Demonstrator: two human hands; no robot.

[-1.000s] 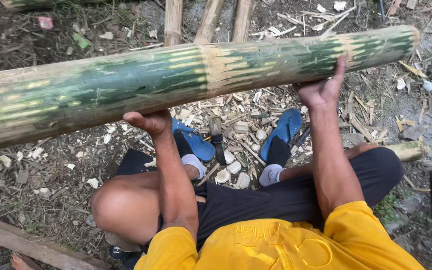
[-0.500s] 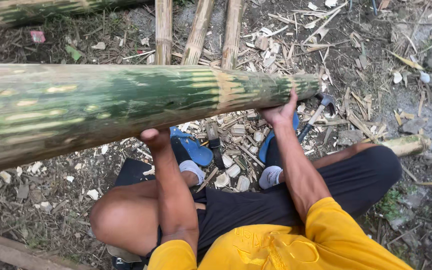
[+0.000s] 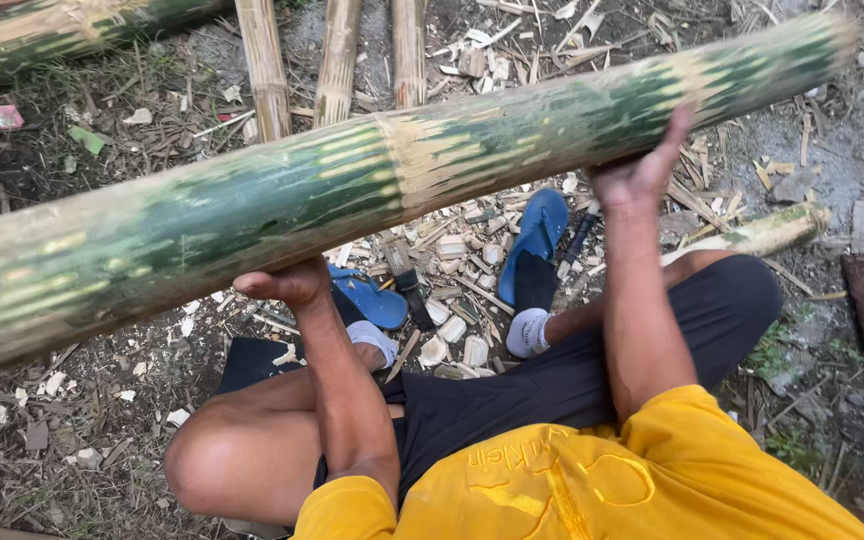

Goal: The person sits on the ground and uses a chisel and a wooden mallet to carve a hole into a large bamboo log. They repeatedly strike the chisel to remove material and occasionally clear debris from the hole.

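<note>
Since half a second ago the bamboo pole point(image 3: 352, 200) has slid toward the right, its cut end now near the top right corner of the ground; before, that end sat near the middle. Pole's other end is cut off at the left edge. Left hand point(image 3: 287, 283) sits under the pole, palm up, fingers mostly hidden behind the stalk, so can't tell how far they curl. Right hand point(image 3: 642, 165) presses the pole's near side, fingers point(image 3: 674, 125) straight and together, pointing up, thumb hidden. Pole is held off the ground, slanting across both knees. One dark-handled tool point(image 3: 407, 285) lies among the wood chips point(image 3: 457, 340) between the feet, blade hard to make out. Two blue sandals point(image 3: 532, 240), two white socks. Three thin dry bamboo strips point(image 3: 337, 60) at the top edge, plus one more green pole point(image 3: 62, 30) in the top left corner, partly cut off.
</note>
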